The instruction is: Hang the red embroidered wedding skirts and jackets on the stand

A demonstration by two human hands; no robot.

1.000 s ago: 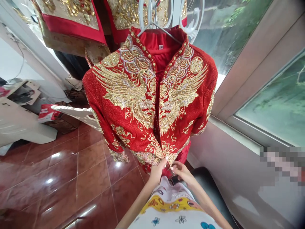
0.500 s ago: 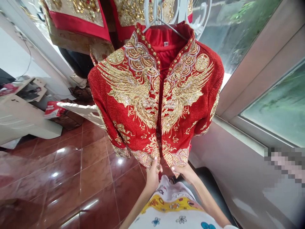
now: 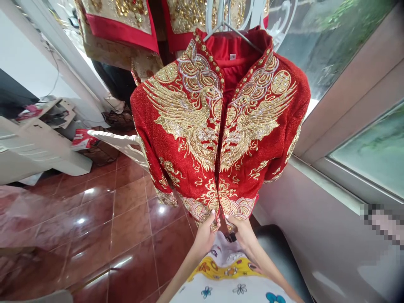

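Observation:
A red jacket (image 3: 186, 168) with gold bird embroidery and a stand collar hangs from a light metal hanger (image 3: 224, 26) in front of me. Its front is unfastened, with a narrow gap between the two edges. My left hand (image 3: 207, 227) pinches the lower corner of the front panel on the left, thumb on top of the gold hem. My right hand (image 3: 241, 227) grips the matching corner of the other panel in the same way. The two hands are close together but apart. Fingers under the cloth are mostly hidden.
Behind the jacket hang cream and red sequined garments (image 3: 126, 25) by a white scrolled metal frame (image 3: 285, 21). A window (image 3: 372, 151) and wall stand at right, a black seat (image 3: 277, 252) below. White furniture (image 3: 47, 143) and glossy red tiles (image 3: 132, 223) are at left.
The two front edges of the jacket have come closer together, with my right hand now nearer my left. The whole view has shifted, so the jacket sits further right.

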